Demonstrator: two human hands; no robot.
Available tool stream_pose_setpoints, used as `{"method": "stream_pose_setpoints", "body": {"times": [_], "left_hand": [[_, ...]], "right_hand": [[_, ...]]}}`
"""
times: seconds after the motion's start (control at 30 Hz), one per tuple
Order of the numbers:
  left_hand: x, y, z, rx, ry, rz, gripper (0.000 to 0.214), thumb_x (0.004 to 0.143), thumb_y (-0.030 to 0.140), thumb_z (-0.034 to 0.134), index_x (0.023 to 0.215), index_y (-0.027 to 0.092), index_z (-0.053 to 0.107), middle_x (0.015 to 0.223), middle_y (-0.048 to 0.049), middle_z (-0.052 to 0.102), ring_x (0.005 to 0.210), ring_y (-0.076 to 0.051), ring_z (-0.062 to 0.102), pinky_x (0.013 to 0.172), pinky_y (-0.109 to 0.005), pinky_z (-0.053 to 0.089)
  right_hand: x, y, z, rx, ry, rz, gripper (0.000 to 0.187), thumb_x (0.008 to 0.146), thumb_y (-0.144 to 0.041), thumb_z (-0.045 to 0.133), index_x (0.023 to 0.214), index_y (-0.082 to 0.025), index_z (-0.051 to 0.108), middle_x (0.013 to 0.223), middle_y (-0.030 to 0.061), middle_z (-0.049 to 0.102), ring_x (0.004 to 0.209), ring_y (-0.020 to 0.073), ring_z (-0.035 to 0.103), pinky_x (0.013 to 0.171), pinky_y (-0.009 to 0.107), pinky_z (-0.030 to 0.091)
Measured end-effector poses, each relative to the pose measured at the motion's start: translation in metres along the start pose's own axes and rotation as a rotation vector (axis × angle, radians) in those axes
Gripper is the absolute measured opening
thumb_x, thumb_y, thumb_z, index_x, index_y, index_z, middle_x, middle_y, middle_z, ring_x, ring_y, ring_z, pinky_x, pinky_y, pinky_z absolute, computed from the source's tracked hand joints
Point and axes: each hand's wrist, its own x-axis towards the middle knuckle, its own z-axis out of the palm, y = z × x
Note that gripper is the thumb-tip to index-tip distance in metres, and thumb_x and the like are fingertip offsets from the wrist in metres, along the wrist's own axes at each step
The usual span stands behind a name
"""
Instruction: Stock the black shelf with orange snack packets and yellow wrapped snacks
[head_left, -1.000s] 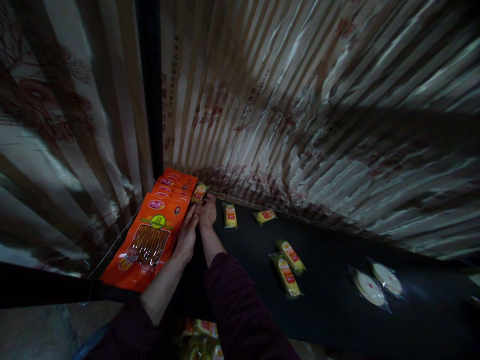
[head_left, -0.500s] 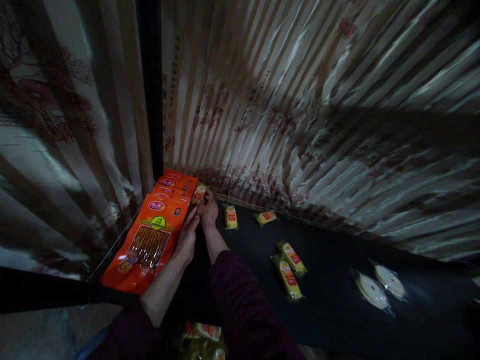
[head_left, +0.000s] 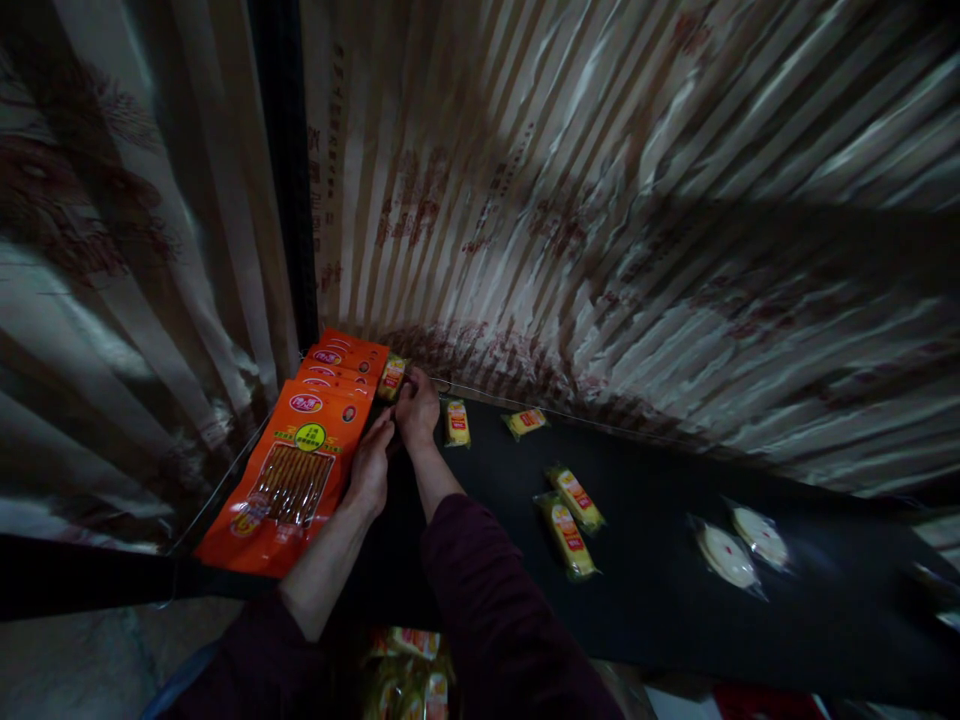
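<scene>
A row of overlapping orange snack packets (head_left: pixel 289 470) lies at the left end of a black shelf (head_left: pixel 660 610). My left hand (head_left: pixel 369 465) rests with fingers stretched along the right edge of the front packet. My right hand (head_left: pixel 417 408) is closed beside it, at the back of the shelf, next to a small yellow packet (head_left: pixel 392 377) that leans against the orange ones. Whether the right fingers grip that packet is hidden in the dark.
Small yellow packets (head_left: pixel 457 422) (head_left: pixel 526 421) (head_left: pixel 576 497) (head_left: pixel 569 539) lie scattered on the shelf. Two round white wrapped pieces (head_left: pixel 724 555) (head_left: pixel 760 536) sit farther right. Striped paper (head_left: pixel 600 200) lines the back and left walls. More yellow packets (head_left: pixel 409 675) show below the shelf front.
My right hand has crept slightly toward the back by the leaning yellow packet. The view has shifted a little; the left hand stays on the orange packet.
</scene>
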Motion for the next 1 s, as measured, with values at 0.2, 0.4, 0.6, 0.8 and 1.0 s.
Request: {"method": "stream_pose_setpoints", "body": {"times": [0.2,0.4,0.6,0.8,1.0], "left_hand": [[-0.012,-0.002,0.008,0.009,-0.022,-0.042,0.032,0.082,0.026,0.055,0.112,0.02,0.065,0.14,-0.0079,0.05,0.133,-0.023,0.04,0.11,-0.039,0.032],[-0.026,-0.003,0.014,0.014,-0.071,-0.103,0.026,0.078,0.024,0.059,0.101,0.019,0.069,0.137,-0.0094,0.053,0.131,-0.025,0.043,0.108,-0.042,0.034],[-0.029,-0.005,0.01,0.029,-0.097,-0.107,0.026,0.076,0.02,0.059,0.1,0.019,0.07,0.134,-0.0095,0.056,0.13,-0.023,0.045,0.109,-0.038,0.033],[-0.036,-0.007,0.008,0.07,-0.132,-0.118,0.028,0.074,0.015,0.06,0.1,0.019,0.07,0.134,-0.0087,0.056,0.131,-0.022,0.043,0.112,-0.036,0.026],[-0.046,-0.011,0.008,0.065,-0.139,-0.13,0.026,0.073,0.012,0.06,0.096,0.019,0.071,0.128,-0.0087,0.061,0.129,-0.022,0.045,0.112,-0.037,0.026]], "right_hand": [[-0.01,0.007,-0.046,-0.225,0.091,-0.028,0.036,0.082,-0.015,0.049,0.115,-0.018,0.062,0.129,0.0102,0.056,0.123,0.0263,0.043,0.102,0.042,0.035],[-0.023,0.036,-0.071,-0.296,0.032,0.09,0.032,0.083,-0.014,0.049,0.11,-0.015,0.066,0.129,0.0141,0.057,0.125,0.0257,0.046,0.101,0.041,0.035],[-0.047,0.046,-0.075,-0.241,-0.002,0.093,0.035,0.083,-0.012,0.049,0.114,-0.015,0.064,0.13,0.0126,0.058,0.125,0.0204,0.048,0.104,0.035,0.034],[-0.072,0.04,-0.077,-0.195,-0.001,0.108,0.034,0.083,-0.013,0.049,0.114,-0.016,0.064,0.131,0.0123,0.057,0.125,0.0208,0.048,0.103,0.036,0.036],[-0.094,0.035,-0.08,-0.14,-0.009,0.1,0.036,0.08,-0.013,0.053,0.115,-0.016,0.061,0.129,0.0137,0.057,0.12,0.0232,0.051,0.1,0.037,0.039]]}}
